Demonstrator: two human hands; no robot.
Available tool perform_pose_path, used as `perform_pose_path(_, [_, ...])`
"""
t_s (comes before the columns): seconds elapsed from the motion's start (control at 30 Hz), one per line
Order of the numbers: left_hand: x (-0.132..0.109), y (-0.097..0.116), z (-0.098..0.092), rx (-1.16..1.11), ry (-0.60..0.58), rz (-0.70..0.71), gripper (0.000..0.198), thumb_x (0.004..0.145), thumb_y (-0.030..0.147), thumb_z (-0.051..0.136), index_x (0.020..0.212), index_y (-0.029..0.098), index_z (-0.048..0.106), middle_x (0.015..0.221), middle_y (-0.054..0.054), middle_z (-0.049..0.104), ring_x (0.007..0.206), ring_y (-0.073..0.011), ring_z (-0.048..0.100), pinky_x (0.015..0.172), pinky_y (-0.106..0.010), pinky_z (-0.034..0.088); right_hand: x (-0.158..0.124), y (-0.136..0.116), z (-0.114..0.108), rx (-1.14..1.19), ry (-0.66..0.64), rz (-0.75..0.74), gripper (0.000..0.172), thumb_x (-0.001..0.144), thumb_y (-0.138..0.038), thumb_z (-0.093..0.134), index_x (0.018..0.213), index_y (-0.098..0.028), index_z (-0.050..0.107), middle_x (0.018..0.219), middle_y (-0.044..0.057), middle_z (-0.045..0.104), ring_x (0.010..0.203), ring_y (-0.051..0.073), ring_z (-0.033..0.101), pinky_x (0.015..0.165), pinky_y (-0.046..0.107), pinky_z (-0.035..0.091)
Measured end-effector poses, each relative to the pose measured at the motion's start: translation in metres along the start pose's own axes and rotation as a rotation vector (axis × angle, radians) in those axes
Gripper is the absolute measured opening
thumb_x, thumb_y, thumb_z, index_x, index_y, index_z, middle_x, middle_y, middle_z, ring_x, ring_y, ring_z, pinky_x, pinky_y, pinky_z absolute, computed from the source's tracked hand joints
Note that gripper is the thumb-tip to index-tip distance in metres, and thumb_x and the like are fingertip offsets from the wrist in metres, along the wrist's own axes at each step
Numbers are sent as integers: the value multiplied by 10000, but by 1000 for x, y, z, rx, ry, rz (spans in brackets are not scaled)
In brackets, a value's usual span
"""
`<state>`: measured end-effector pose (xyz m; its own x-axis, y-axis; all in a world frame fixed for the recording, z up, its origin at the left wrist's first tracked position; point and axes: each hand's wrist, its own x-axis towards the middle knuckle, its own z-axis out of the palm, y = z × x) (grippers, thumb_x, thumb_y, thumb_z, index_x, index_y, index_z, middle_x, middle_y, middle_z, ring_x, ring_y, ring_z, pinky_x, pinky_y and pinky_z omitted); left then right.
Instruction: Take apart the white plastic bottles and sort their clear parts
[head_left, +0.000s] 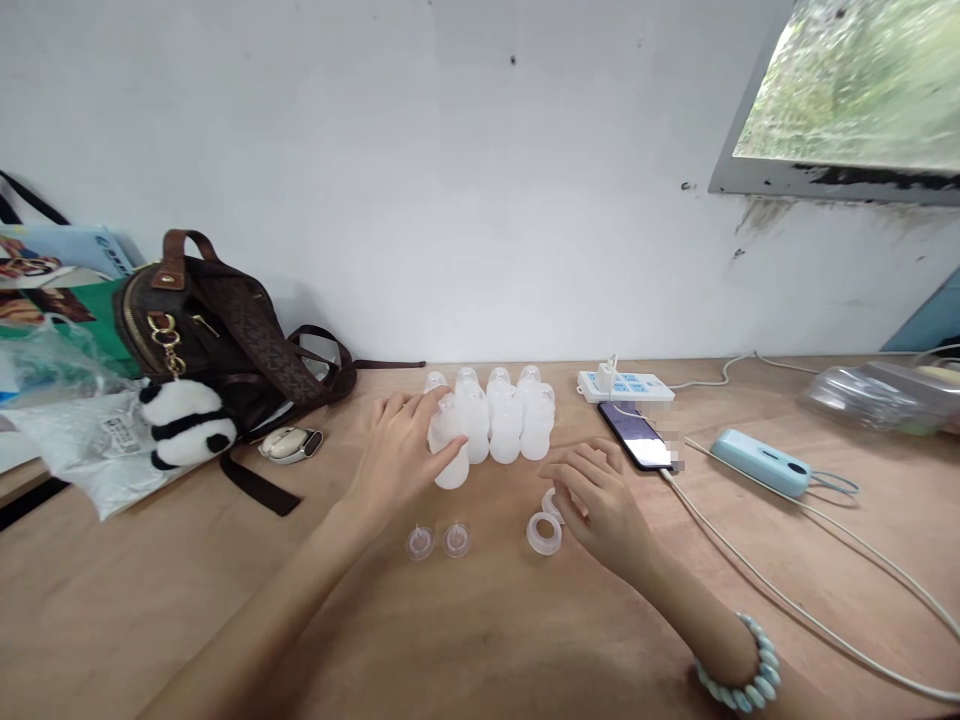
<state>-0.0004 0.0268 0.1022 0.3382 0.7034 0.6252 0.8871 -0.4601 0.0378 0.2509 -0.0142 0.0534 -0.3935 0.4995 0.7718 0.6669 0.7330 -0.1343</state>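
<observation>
My left hand (401, 440) is closed round a frosted white baby bottle (451, 470) at the front left of a tight cluster of similar bottles (505, 430) with clear domed caps. Over the table to the right of the cluster, my right hand (596, 495) hangs with fingers loosely bent and nothing visible in them. Beside its fingertips lie a translucent bottle ring (544, 533) and a second ring (552, 504), which the hand partly hides. Two clear nipples (456, 540) rest on the table below my left hand.
At the left are a brown backpack (225, 330), a panda plush (187, 425), a plastic bag (90, 440) and a watch-like item (291, 444). To the right are a power strip (626, 386), a phone (636, 437), a blue power bank (761, 463), cables and clear plastic packaging (870, 398).
</observation>
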Motion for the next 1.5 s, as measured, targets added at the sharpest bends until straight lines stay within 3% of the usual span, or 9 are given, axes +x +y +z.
perform_pose_path(0.17, [-11, 33, -26, -186, -80, 289, 588, 931, 225, 503, 1478, 202, 288, 1126, -87, 634, 923, -220, 618, 803, -335, 466, 0, -11, -2, 264, -17, 120, 182, 944, -137, 462, 1088, -201, 553, 855, 33, 659, 770, 180, 593, 757, 335, 426])
perform_pose_path(0.37, [-29, 66, -18, -43, -119, 584, 579, 986, 129, 369, 1517, 120, 138, 1148, -131, 666, 1031, -245, 619, 849, -378, 408, -5, -28, 0, 446, -62, 299, 298, 869, -329, 611, 1120, -200, 514, 884, 41, 641, 721, 182, 588, 616, 287, 463])
perform_pose_path(0.5, [-38, 64, -16, -96, -158, 440, 509, 974, 275, 436, 1431, 105, 291, 1173, -163, 665, 1017, -284, 636, 853, -412, 429, -8, -29, 0, 585, -49, 397, 190, 859, -312, 598, 1005, -210, 533, 811, 17, 614, 650, 158, 555, 567, 267, 440])
perform_pose_path(0.73, [-43, 58, -33, -265, -601, 55, 102, 766, 185, 560, 867, 187, 552, 753, -28, 675, 661, -242, 632, 580, -321, 429, -2, -32, -6, 724, -165, 460, 207, 819, -391, 646, 830, -207, 551, 669, -22, 536, 553, 121, 469, 473, 228, 360])
perform_pose_path(0.87, [-54, 33, -45, -814, -749, -119, 276, 703, 343, 697, 940, 223, 620, 849, 1, 693, 751, -207, 638, 596, -260, 480, 9, -9, -42, 579, 340, 517, 166, 832, -346, 594, 756, -222, 514, 636, -32, 473, 541, 121, 439, 495, 238, 368])
perform_pose_path(0.97, [-65, 6, -41, -1000, -670, -311, 481, 692, 396, 712, 1122, 214, 596, 991, -34, 699, 886, -233, 633, 726, -310, 520, 14, 23, -72, 413, 555, 582, 123, 847, -336, 583, 848, -233, 516, 649, -39, 461, 538, 121, 416, 494, 231, 342])
perform_pose_path(1.07, [-68, -4, -33, -948, -541, -409, 518, 716, 429, 702, 1158, 198, 564, 958, -39, 682, 869, -237, 619, 714, -318, 513, 15, 45, -77, 170, 290, 650, 229, 813, -386, 635, 953, -212, 587, 709, -12, 539, 574, 135, 472, 510, 240, 361])
perform_pose_path(1.27, [-47, 19, -27, -683, -463, -210, 303, 783, 438, 669, 949, 196, 590, 840, -1, 640, 759, -202, 591, 676, -299, 469, 4, 48, -38, -156, -452, 489, 204, 831, -355, 587, 940, -188, 634, 732, 21, 590, 598, 166, 534, 522, 253, 366])
perform_pose_path(1.5, [-47, 18, -5, -301, -292, -63, 377, 801, 432, 670, 1108, 230, 586, 958, -45, 724, 840, -273, 666, 709, -347, 479, -6, 56, -25, -241, -394, 453, 262, 813, -310, 632, 1041, -185, 602, 978, 95, 637, 915, 280, 622, 736, 374, 490])
